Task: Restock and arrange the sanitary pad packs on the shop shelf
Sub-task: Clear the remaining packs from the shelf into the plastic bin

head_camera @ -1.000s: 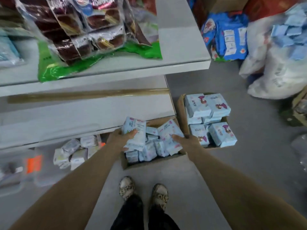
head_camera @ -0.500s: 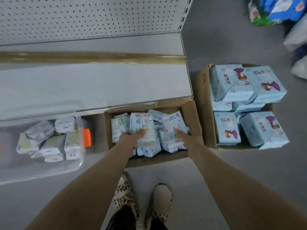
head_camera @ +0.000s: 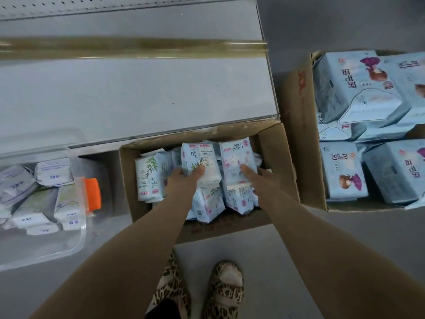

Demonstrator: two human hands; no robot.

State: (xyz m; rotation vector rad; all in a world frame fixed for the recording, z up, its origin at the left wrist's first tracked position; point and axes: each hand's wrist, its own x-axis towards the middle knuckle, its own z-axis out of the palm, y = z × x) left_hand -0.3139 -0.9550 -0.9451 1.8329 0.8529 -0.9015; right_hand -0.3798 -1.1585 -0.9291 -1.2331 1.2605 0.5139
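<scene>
both hands are staying down inside the open brown cardboard box (head_camera: 273, 157) on the grey floor, as they were half a second ago, though the view is now sitting closer and lower, so the box is filling more of the picture and the perforated back panel is almost gone from the top edge. the left hand (head_camera: 184, 183) is still clamped on a pale blue pad pack with a green leaf print (head_camera: 199, 163), thumb across its front, holding it upright above the loose packs below. the right hand (head_camera: 257, 178) is still closed around a second pale blue pad pack with pink round marks (head_camera: 236, 160), fingers lying on its face, just beside the first; the two packs are touching or nearly so. a third leaf-print pad pack (head_camera: 150, 176) is standing at the box's left side.

the wide white metal shop shelf (head_camera: 138, 95) behind the box is lying bare, with a yellowish price strip (head_camera: 128, 47) along the tier above it. to the right, a second cardboard box (head_camera: 296, 139) is holding larger light blue packs with a purple-hatted figure (head_camera: 354, 88). to the left, a clear plastic tub with an orange latch (head_camera: 92, 194) is holding small white wrapped packs (head_camera: 54, 171). leopard-print shoes (head_camera: 227, 288) are showing below.
</scene>
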